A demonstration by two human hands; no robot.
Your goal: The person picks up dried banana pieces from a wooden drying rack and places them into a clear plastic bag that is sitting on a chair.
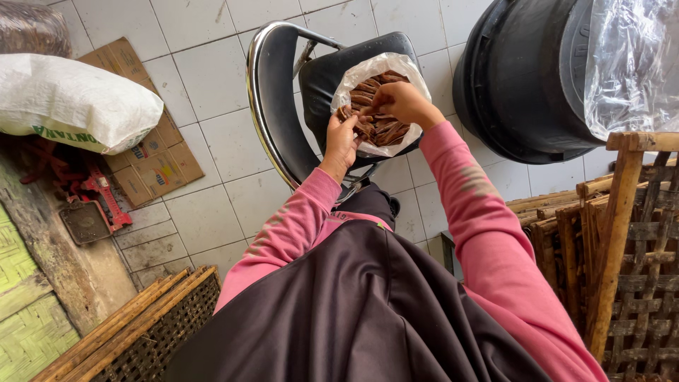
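Both hands [375, 120] in stick-filled bag [353, 74]

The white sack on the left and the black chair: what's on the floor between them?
In the head view, a flattened cardboard sheet lies on the tiled floor between the white sack and the black chair.

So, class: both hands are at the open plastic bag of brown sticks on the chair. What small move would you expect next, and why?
Probably the right hand pushes its brown sticks down into the clear plastic bag. It sits over the bag's open mouth, while the left hand grips the bag's near edge, steadying it on the black chair.
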